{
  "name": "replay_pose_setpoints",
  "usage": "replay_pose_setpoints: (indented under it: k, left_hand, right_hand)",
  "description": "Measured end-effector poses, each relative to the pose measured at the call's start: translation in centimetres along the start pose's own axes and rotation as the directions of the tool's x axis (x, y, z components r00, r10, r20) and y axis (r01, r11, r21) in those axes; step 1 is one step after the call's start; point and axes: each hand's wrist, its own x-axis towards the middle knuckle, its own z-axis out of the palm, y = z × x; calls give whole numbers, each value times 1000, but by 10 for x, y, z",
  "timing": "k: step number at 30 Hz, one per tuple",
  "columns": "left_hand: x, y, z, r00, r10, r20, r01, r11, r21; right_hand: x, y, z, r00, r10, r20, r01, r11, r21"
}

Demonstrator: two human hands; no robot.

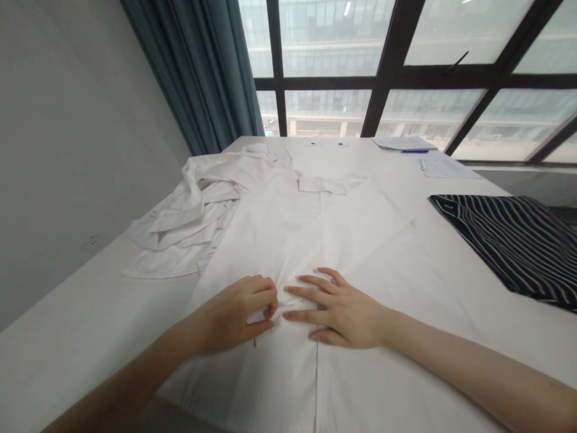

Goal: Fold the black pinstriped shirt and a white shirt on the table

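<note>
A white shirt (324, 240) lies spread flat on the white table (67, 337), collar toward the window. My left hand (238, 313) has its fingers curled and pinches a fold of the shirt's fabric near the front placket. Beside it, my right hand (336, 307) rests on the same bunched spot, fingers stretched out and pressing on the cloth. Both hands meet at the shirt's middle seam.
A crumpled white garment (189, 216) lies at the left of the shirt. A dark striped garment (514, 240) lies flat at the right. Papers (406, 143) and a blue pen (415, 151) sit near the window. A grey wall and a blue curtain (202, 72) stand at the left.
</note>
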Motion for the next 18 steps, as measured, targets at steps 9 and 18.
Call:
replay_pose_setpoints:
  k: [9,18]
  left_hand:
    - [-1,9,-1,1000,9,-8,-9,1000,-15]
    - [-1,5,0,999,35,22,-33,995,-92]
  right_hand:
    - [0,0,0,998,54,32,-55,998,23]
    - [0,-1,0,998,58,35,-59,998,33]
